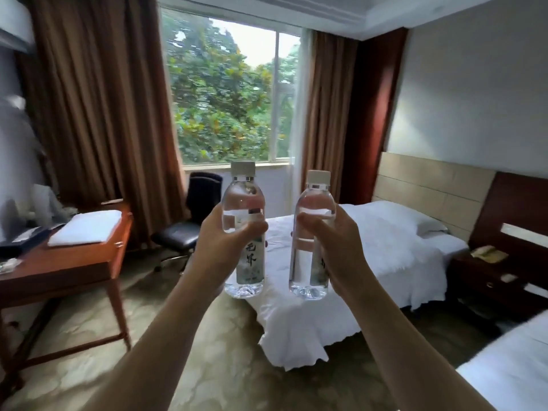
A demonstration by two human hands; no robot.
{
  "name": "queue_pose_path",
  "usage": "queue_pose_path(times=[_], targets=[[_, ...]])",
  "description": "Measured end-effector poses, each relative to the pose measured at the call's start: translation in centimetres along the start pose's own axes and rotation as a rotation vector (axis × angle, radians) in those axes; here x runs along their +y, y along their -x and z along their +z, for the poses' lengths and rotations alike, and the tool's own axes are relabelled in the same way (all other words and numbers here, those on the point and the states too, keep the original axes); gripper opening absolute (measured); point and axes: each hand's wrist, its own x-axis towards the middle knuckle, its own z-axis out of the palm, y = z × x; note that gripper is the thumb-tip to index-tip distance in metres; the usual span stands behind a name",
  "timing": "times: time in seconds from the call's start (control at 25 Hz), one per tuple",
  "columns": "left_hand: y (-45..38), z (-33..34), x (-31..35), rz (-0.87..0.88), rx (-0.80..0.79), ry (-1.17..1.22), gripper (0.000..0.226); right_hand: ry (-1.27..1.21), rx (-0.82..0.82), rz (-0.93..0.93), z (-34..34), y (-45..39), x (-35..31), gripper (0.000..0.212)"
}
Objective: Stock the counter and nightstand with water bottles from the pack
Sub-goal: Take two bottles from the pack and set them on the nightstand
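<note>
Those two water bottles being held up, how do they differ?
The left bottle is held a little higher than the right bottle. The left bottle's printed label faces the camera; the right bottle's label is turned mostly away. The left hand grips one, the right hand the other. Both are clear, upright, white-capped.

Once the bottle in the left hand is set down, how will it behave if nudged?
The left bottle looks full and capped, so probably heavy for its size. Tall and narrow, it may tip if knocked; lying down, its round body would likely roll.
</note>
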Motion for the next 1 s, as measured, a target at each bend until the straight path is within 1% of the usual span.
queue_pose_path(times=[0.12,0.2,0.28,0.4,0.52,0.6,0.72,0.92,1.0], targets=[[-9.9,5.2,-4.3,-0.014,-0.160,0.081,0.020,0.065,0.172,-0.027,-3.3,-7.3,2.0,0.036],[-14.5,10.2,-6.7,-0.018,-0.305,0.113,0.027,0.099,0.305,-0.043,-6.9,-10.7,2.7,0.038],[-18.0,15.9,-9.0,-0.048,-0.455,0.179,0.031,0.135,0.451,-0.034,-11.6,-12.9,3.6,0.033],[-22.1,25.2,-12.7,-0.089,-0.646,0.298,0.029,0.194,0.645,-0.052,-19.1,-15.7,4.6,0.020],[-25.5,33.8,-16.2,-0.083,-0.802,0.371,0.026,0.244,0.810,-0.087,-26.2,-18.7,6.3,0.023],[-28.6,38.7,-18.4,-0.091,-0.859,0.405,0.024,0.283,0.866,-0.113,-30.3,-21.8,7.8,0.024],[-34.7,44.7,-20.9,-0.109,-0.915,0.403,0.030,0.294,0.912,-0.140,-35.4,-28.1,10.0,0.021],[-44.7,53.1,-25.6,-0.138,-0.913,0.430,0.026,0.341,0.929,-0.126,-42.6,-38.2,13.6,0.030],[-48.1,56.9,-28.1,-0.145,-0.906,0.433,0.026,0.349,0.927,-0.116,-46.1,-41.4,15.2,0.024]])
